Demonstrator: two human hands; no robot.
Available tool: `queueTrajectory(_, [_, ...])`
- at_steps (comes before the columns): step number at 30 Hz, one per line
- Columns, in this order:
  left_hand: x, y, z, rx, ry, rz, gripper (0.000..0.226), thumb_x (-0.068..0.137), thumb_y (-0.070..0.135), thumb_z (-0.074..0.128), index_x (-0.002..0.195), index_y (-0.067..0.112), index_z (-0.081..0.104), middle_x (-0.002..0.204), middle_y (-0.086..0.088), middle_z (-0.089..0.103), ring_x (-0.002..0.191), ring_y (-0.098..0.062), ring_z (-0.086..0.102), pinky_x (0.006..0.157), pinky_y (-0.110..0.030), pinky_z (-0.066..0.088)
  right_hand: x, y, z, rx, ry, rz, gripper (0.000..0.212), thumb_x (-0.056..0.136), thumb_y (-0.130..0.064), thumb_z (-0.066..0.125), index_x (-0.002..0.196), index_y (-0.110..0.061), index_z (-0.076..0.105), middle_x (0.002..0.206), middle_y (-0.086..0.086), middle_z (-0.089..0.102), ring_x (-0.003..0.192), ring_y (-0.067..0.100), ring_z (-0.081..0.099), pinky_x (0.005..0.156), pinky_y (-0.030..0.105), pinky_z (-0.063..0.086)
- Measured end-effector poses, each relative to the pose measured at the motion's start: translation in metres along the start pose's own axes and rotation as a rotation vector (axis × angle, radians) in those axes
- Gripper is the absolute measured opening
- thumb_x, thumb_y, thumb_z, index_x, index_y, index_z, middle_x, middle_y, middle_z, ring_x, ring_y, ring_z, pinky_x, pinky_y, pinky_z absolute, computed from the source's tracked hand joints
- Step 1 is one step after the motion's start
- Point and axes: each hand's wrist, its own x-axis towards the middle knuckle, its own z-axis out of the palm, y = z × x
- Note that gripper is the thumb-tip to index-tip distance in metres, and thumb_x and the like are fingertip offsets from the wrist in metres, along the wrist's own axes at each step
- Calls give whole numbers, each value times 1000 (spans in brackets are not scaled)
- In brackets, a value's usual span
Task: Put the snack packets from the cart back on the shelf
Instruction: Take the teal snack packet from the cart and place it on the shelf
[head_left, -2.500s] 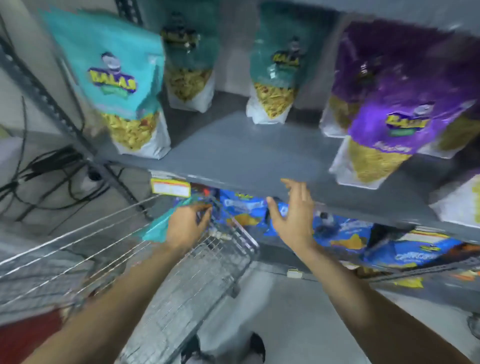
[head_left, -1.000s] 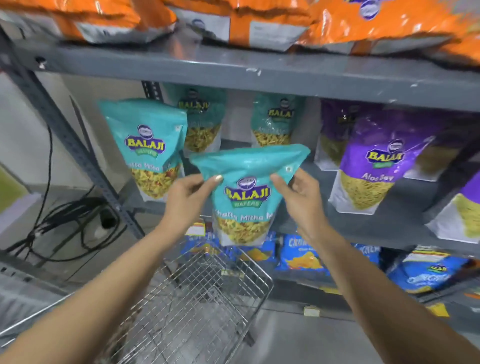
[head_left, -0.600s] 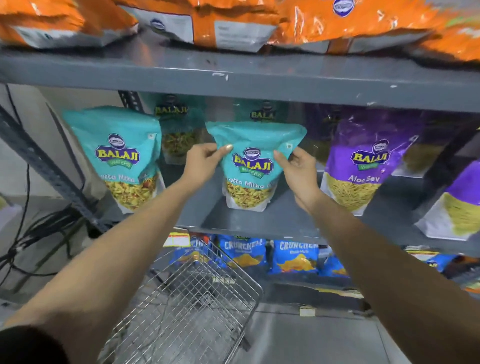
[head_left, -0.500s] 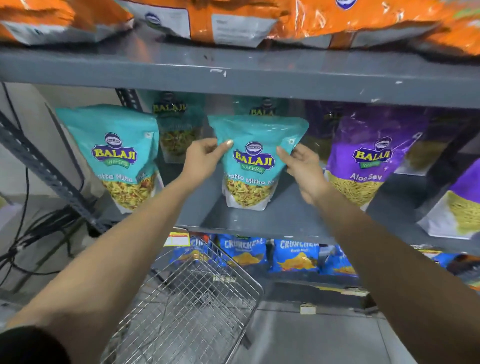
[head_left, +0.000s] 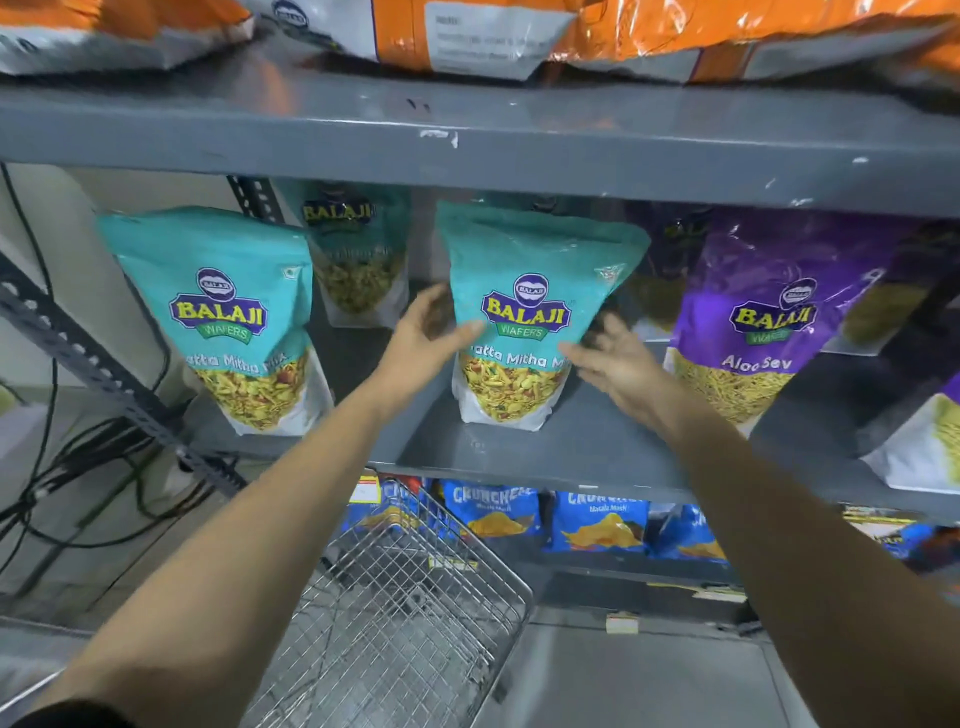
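**Teal packet stands on the shelf; cart looks bare**

Head view: A teal packet (head_left: 524, 317) stands upright on the grey middle shelf (head_left: 561, 452), its base on the board, between another teal packet (head_left: 228, 317) to the left and a purple packet (head_left: 753, 322) to the right. The left hand (head_left: 426, 338) is spread loose beside its left edge, thumb just over the front, gripping nothing. The right hand (head_left: 613, 358) is likewise slack at the lower right edge, fingers spread; whether either hand touches the film I cannot tell, since both are blurred. Two more teal packets stand further back. Below, the wire cart (head_left: 410, 613) shows only bare mesh in the part that is visible; its near end is cut off by the arms and the frame edge.

Judgement: this packet is placed and let go, standing by itself. If the hidden part of the cart holds nothing, the task is near its end; otherwise more packets remain to be fetched.
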Motion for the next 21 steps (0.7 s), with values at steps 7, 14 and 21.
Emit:
queueTrajectory(7, [-24,-57,11,134,-92,-115,63,76,5,79,131,11,50,121,-3,67,98,-1,68,76,-11,55,3,64,29,-197,5,91,76,53,-22,90,114,-35,48,130,-1,62,117,16,61,102,43,50])
queueTrajectory(14, [-43,-56,-4,98,-36,-99,54,77,-4,75,125,10,54,105,14,67,83,13,67,67,-5,51,-8,67,46,-250,-14,73,84,47,-38,90,120,-32,47,124,-6,64,114,14,62,100,44,51])
queueTrajectory(21, [-50,-59,-10,103,-50,-94,49,77,-3,74,116,21,56,87,27,73,82,14,67,67,-6,52,-15,70,52,-279,-9,77,92,42,-48,89,123,-34,47,124,-9,64,114,13,62,98,45,53])
